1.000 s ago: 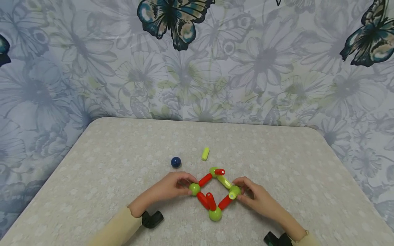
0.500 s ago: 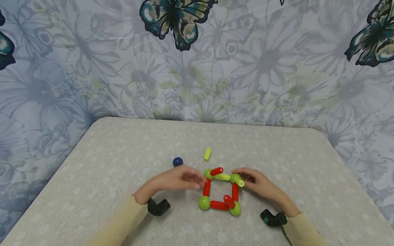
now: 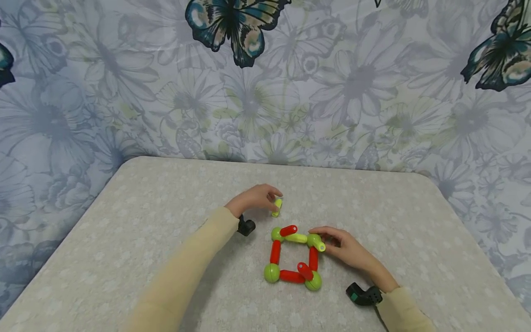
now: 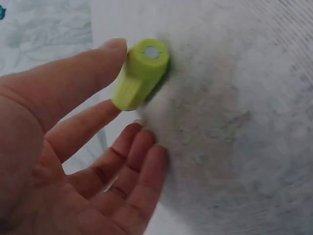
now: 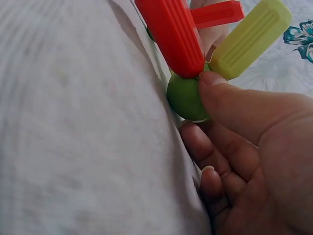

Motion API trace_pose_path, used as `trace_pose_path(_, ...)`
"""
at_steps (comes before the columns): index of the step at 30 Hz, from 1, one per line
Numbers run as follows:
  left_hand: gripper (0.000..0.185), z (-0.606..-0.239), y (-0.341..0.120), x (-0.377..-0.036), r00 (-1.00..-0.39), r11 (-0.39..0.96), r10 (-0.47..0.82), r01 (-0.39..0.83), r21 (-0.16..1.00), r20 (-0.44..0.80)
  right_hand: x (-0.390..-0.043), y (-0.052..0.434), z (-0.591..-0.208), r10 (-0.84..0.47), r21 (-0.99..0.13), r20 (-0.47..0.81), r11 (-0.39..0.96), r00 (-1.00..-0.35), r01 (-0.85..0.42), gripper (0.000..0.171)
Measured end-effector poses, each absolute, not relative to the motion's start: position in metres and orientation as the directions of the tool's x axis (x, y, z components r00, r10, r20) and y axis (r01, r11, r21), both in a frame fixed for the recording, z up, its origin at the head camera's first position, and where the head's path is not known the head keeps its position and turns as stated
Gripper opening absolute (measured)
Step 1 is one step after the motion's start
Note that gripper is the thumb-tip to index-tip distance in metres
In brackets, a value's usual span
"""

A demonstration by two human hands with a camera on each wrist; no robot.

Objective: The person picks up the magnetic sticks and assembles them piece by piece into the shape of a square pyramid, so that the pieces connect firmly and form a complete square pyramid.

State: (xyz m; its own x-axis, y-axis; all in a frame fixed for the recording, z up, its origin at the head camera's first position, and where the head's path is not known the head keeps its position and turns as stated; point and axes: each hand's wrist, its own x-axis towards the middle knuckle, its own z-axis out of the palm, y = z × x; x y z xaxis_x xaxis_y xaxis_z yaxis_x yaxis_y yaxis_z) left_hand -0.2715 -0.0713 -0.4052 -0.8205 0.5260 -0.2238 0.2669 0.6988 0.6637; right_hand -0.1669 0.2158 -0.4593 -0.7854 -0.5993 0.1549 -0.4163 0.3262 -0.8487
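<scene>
A square frame of green balls joined by red rods (image 3: pixel 292 276) and a yellow-green rod (image 3: pixel 296 238) lies on the table, with further rods sticking up from its corners. My right hand (image 3: pixel 346 249) holds the green ball (image 5: pixel 186 98) at its far right corner, thumb on one side, fingers behind and below. Farther back, my left hand (image 3: pixel 258 197) pinches a loose yellow-green magnetic rod (image 4: pixel 142 73) between thumb and index finger. That rod shows a silver disc at its end. The left hand's other fingers are loosely bent below it.
A pale patterned cloth covers the table (image 3: pixel 373 203). Behind its back edge hangs a floral fabric with butterflies (image 3: pixel 238 27). A black wrist camera (image 3: pixel 364 294) sits below the right wrist, another (image 3: pixel 246 226) below the left.
My left hand has left the frame and reached back to the loose rod. The frame has turned on the table under my hands. The blue ball is now hidden by the left arm.
</scene>
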Motion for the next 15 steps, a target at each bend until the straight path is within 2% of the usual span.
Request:
trace_pose_path(5,0.043,-0.411,-0.071,-0.268,-0.828,0.716,0.526,0.308,0.627,-0.193,-0.166,0.214,-0.457,-0.604,-0.85,0.161,0.317,-0.78,-0.421,0.033)
trace_pose_path(15,0.041,-0.412,-0.069,-0.249,-0.831,0.625,0.554,0.368,0.689,-0.059,-0.167,0.213,-0.456,-0.603,-0.849,0.146,0.33,-0.784,-0.412,0.033)
